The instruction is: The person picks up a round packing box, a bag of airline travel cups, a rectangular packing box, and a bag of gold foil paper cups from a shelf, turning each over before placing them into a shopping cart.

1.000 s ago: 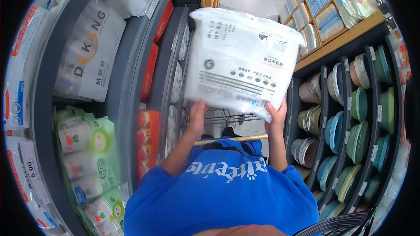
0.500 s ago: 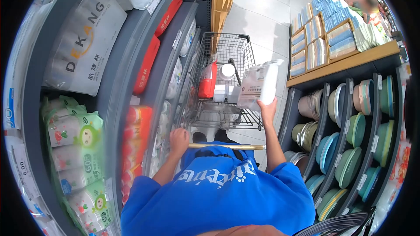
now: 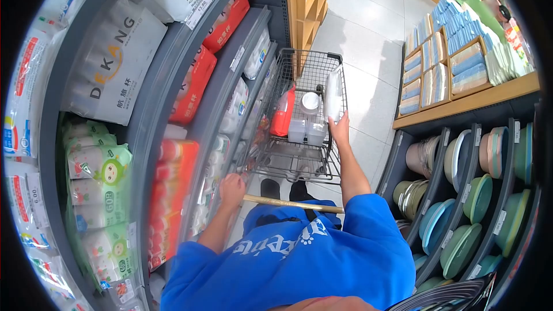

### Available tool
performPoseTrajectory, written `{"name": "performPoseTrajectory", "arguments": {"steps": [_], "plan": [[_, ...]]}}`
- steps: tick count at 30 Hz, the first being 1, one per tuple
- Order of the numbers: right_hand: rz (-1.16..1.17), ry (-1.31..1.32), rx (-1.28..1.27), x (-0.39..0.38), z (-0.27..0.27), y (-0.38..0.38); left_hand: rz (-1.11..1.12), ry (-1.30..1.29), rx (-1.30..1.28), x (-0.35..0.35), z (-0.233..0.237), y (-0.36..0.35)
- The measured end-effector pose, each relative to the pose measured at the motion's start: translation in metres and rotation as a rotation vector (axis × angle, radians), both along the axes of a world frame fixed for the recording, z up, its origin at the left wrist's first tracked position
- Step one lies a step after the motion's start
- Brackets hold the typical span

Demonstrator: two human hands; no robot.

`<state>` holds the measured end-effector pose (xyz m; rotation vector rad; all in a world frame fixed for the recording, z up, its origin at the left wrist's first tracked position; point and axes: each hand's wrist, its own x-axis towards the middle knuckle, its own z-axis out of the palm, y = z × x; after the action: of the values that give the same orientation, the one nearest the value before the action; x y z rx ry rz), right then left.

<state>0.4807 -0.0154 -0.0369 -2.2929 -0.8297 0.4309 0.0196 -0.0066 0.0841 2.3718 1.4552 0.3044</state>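
Note:
My right hand [image 3: 340, 124] grips the lower end of a white clear-wrapped package [image 3: 333, 93], held upright along the right side of the wire shopping cart [image 3: 302, 57]. My left hand [image 3: 233, 189] is curled closed at the left end of the cart's gold handle bar [image 3: 294, 203]. Inside the cart are a red package [image 3: 283, 114], a round white-lidded container [image 3: 310, 103] and two clear boxes [image 3: 306, 132] side by side.
Shelves on the left hold DEKANG cup bags [image 3: 118, 60], red packs [image 3: 193, 84] and green cup packs [image 3: 101, 184]. Racks of bowls [image 3: 462, 246] stand at the right, below folded cloths [image 3: 464, 66]. A wooden shelf unit [image 3: 311, 6] is beyond the cart.
The white package has gone from broad side showing outside the cart's right edge to narrow side showing, further left over the cart. The cart appears slightly further right in view.

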Motion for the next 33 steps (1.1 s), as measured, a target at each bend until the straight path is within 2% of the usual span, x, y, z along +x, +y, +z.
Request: {"name": "performPoseTrajectory", "arguments": {"steps": [2, 3, 7, 12, 17, 19, 24, 27, 33], "plan": [[0.081, 0.047, -0.035, -0.01, -0.003, -0.012, 0.008, -0.002, -0.017, 0.0, 0.0, 0.001], [0.098, -0.014, 0.014, -0.016, -0.02, -0.023, 0.014, -0.009, -0.017, 0.0, -0.001, 0.002], [0.193, 0.104, 0.044, -0.036, -0.011, -0.081, 0.016, 0.003, -0.019, -0.004, -0.006, 0.002], [0.267, 0.339, -0.106, -0.056, 0.028, -0.161, 0.009, 0.143, -0.142, 0.013, -0.005, 0.002], [0.307, 0.107, -0.126, -0.086, 0.057, -0.209, 0.014, 0.386, -0.26, 0.043, -0.025, 0.011], [0.308, 0.076, -0.184, -0.101, 0.083, -0.215, 0.027, 0.396, -0.272, 0.045, -0.032, 0.018], [0.201, -0.181, -0.198, -0.139, 0.09, -0.222, -0.084, 0.317, -0.257, 0.027, -0.04, 0.022], [0.074, -0.225, -0.258, -0.165, 0.1, -0.22, -0.192, 0.28, -0.258, 0.013, -0.034, 0.021], [0.028, -0.162, -0.447, -0.181, 0.091, -0.224, -0.337, 0.232, -0.285, -0.019, -0.016, 0.008]]}}
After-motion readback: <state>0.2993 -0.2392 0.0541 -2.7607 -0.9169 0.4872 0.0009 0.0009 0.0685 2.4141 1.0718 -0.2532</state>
